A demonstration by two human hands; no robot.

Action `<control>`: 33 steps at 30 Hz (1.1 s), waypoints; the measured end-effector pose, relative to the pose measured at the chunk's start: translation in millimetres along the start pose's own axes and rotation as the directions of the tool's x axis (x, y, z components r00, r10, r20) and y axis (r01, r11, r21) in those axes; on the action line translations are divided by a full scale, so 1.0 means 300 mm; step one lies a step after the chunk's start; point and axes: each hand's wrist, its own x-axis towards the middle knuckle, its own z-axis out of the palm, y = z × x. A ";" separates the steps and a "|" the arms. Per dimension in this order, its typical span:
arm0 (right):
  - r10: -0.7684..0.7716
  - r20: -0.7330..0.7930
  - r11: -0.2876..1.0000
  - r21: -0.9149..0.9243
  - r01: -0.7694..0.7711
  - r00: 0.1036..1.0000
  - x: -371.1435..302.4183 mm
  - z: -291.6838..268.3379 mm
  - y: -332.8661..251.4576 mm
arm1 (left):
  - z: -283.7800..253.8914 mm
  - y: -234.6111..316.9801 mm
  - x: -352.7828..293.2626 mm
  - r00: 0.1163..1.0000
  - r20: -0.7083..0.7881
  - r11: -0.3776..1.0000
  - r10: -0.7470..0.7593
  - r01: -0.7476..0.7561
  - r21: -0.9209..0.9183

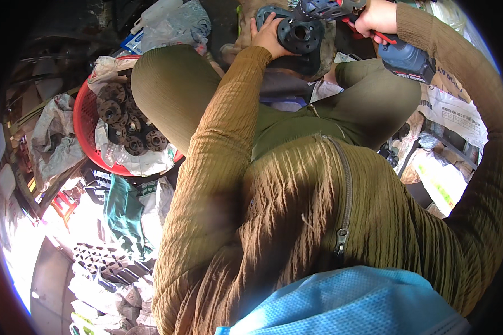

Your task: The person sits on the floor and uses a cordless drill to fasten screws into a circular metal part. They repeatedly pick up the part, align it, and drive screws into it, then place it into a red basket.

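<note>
Dark-grey, round flanged piece with a central bore and smaller holes around it (290, 40), located at the top centre between the person's knees, over a dark flat base with rounded corners (305, 66). Left hand (268, 37): fingers spread, grasping the piece along its left side; whether they also press the base cannot be told. Right hand (374, 21): fingers wrapped around the handle of a grey-and-black cordless power tool with red trim (405, 60), its front end just beside the piece's upper edge; contact is unclear. Left of the knees, a round red plastic basket (84, 125) holds similar dark flanged pieces (110, 111). Above it lies a crumpled translucent plastic bag (176, 27).
</note>
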 end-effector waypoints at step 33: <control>-0.249 -0.055 0.915 0.313 0.254 0.967 0.032 0.119 0.075 | -0.002 0.007 0.008 1.000 -0.008 0.997 -0.009 0.010 0.081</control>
